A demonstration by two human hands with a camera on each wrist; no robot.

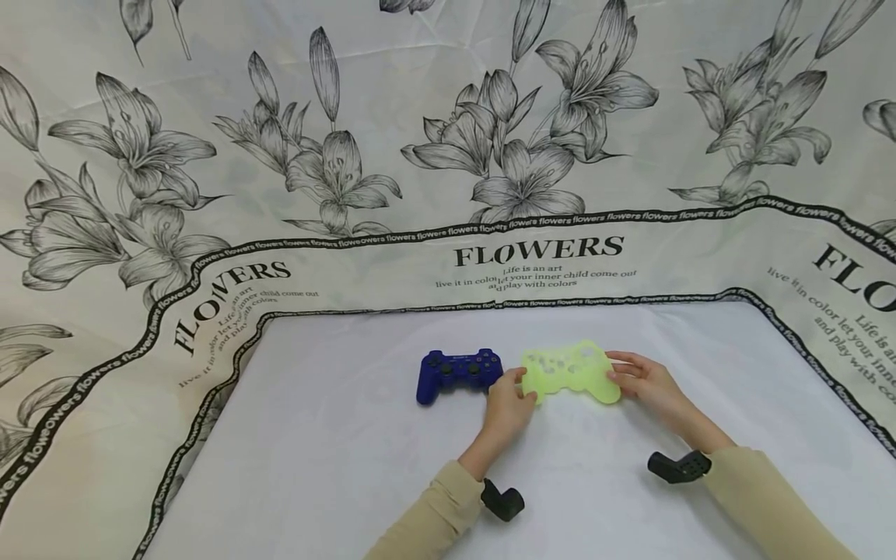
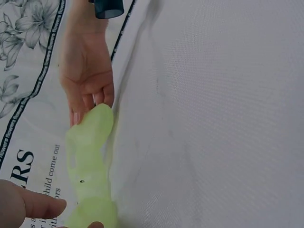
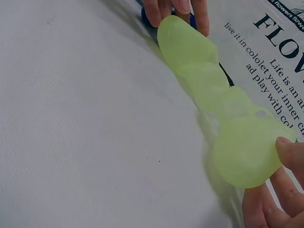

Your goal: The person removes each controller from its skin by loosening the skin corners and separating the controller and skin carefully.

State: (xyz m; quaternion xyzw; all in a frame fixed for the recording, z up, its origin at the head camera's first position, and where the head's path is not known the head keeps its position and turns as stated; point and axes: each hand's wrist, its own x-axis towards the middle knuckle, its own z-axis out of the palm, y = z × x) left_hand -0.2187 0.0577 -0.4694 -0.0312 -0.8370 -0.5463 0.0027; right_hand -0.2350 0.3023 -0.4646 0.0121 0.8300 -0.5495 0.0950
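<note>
A pale yellow-green silicone controller cover [image 1: 570, 372] with cut-out holes is stretched between the two hands. My left hand [image 1: 509, 408] pinches its left grip end, and my right hand [image 1: 647, 385] pinches the right one between thumb and fingers. Seen from the right wrist, the cover [image 3: 204, 85] looks hollow and soft, with a shadow on the cloth below it. A dark blue game controller [image 1: 460, 373] lies just left of the cover, its right grip partly hidden behind my left hand.
A white cloth [image 1: 336, 435] covers the table. Behind and at the sides rises a fabric with printed lilies and a black lettered border [image 1: 392, 239]. Black wrist devices [image 1: 502, 502] sit at both sleeve cuffs.
</note>
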